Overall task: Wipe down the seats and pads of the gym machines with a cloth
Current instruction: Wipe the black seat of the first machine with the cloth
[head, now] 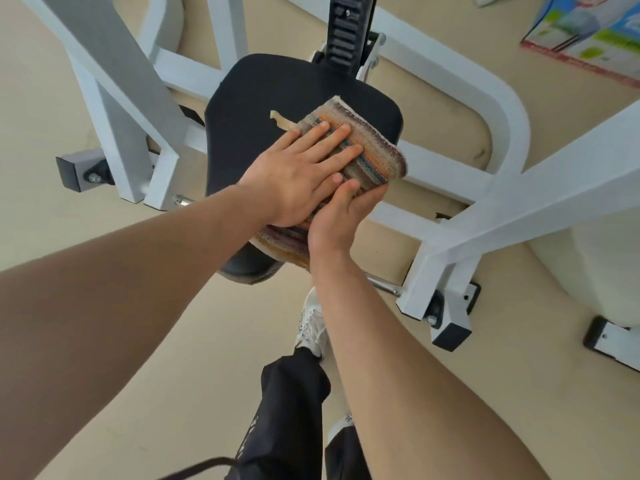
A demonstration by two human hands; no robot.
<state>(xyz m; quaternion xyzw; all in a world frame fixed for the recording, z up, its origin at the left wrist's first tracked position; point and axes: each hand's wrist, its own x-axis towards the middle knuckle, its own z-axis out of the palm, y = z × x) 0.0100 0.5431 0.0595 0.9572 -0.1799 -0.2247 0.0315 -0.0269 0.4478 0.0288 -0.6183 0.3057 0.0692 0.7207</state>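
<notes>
A black padded seat (263,95) of a white gym machine fills the middle of the head view, with a small torn patch showing tan foam. A folded striped cloth (374,143) in orange, blue and brown lies on the seat's right half. My left hand (298,171) presses flat on the cloth with straight, spread fingers. My right hand (343,216) comes in from below and right, its fingers and thumb curled round the cloth's near edge. Part of the cloth is hidden under both hands.
White steel frame bars (485,216) surround the seat on both sides, with black end caps and bolts near the floor. A black notched adjustment post (343,32) rises behind the seat. A colourful box (588,32) lies at top right. My shoes and dark trousers stand below.
</notes>
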